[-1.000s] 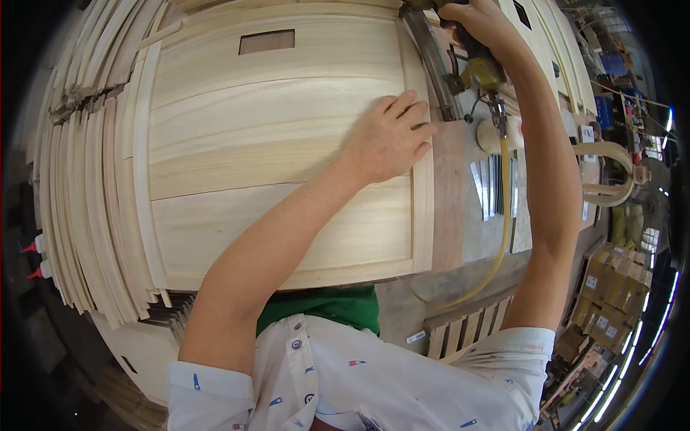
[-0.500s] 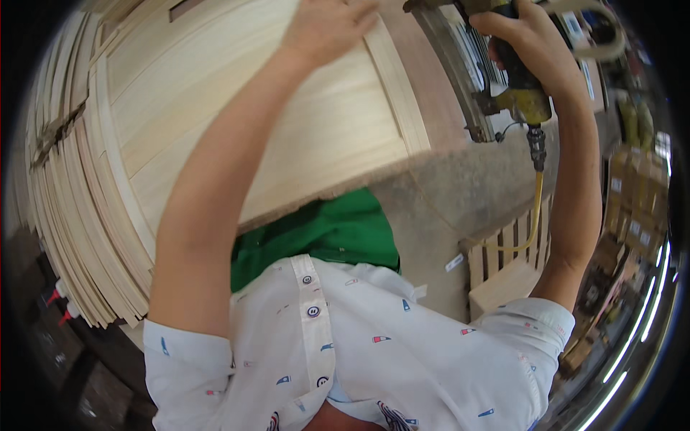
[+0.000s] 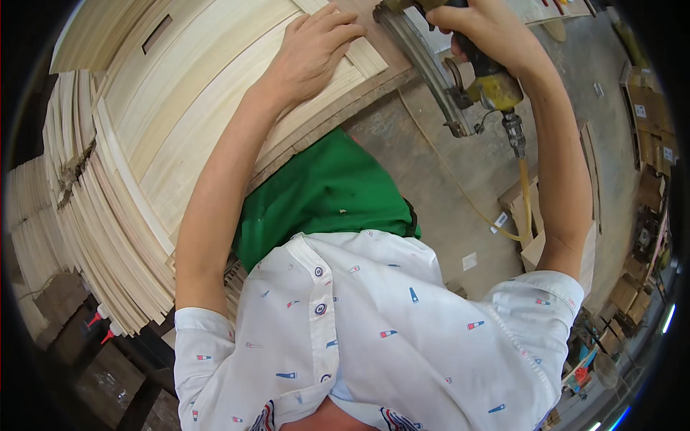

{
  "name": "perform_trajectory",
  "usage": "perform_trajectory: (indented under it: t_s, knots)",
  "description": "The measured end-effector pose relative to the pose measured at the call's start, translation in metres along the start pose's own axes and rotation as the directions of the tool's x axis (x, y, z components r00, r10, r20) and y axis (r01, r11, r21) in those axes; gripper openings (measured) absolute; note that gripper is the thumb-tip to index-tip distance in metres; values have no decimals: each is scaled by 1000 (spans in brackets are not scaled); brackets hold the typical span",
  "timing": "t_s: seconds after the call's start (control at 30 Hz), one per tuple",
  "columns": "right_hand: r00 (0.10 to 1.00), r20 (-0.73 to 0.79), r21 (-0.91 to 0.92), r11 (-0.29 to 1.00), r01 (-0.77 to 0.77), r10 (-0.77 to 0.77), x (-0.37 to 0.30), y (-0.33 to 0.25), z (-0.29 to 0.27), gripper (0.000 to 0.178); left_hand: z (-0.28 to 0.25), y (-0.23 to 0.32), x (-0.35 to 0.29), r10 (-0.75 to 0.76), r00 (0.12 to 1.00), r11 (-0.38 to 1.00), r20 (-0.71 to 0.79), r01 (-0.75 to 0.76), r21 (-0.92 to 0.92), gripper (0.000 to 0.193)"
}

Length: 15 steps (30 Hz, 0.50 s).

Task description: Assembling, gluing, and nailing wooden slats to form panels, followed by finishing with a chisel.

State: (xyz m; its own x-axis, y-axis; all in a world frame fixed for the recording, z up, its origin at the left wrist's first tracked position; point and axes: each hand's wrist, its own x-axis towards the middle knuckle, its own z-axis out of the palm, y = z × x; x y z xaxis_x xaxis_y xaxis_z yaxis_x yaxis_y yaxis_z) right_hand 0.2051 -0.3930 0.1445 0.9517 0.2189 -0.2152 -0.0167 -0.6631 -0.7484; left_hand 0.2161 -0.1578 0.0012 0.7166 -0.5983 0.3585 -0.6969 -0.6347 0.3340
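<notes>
My left hand (image 3: 309, 57) lies palm down on a pale wooden panel (image 3: 208, 93), near its right-hand frame strip, with the fingers stretched out. Wrapped round the black grip of a yellow-and-black air nail gun (image 3: 501, 92) is my right hand (image 3: 489, 32). The gun is held off the right end of the panel, its long metal magazine (image 3: 435, 79) slanting down to the right. From its bottom fitting, a yellow air hose (image 3: 525, 194) hangs down. The gun's nose is partly cut off by the top edge of the view.
Thin wooden strips (image 3: 118, 237) are stacked in piles left of the panel. Two red-tipped white bottles (image 3: 108, 332) stand below them. Wooden boards (image 3: 535, 248) lie on the concrete floor at right, with cardboard boxes (image 3: 650, 115) farther off. The hose trails across the floor.
My left hand, blurred above the panel before, now rests on it. The nail gun stays in my right hand. The whole view has shifted, showing more floor on the right.
</notes>
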Motion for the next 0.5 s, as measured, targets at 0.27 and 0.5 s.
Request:
perform_trajectory:
  t_s: [0.27,0.5]
  knots:
    - [998,-57,-67,998,3,-7,-12,5,1,32,6,-8,-9,-2,998,1000,-55,1,-13,27]
    - [994,36,39,994,99,-100,-54,16,1,27,8,-6,-12,-22,997,1000,-70,23,11,26]
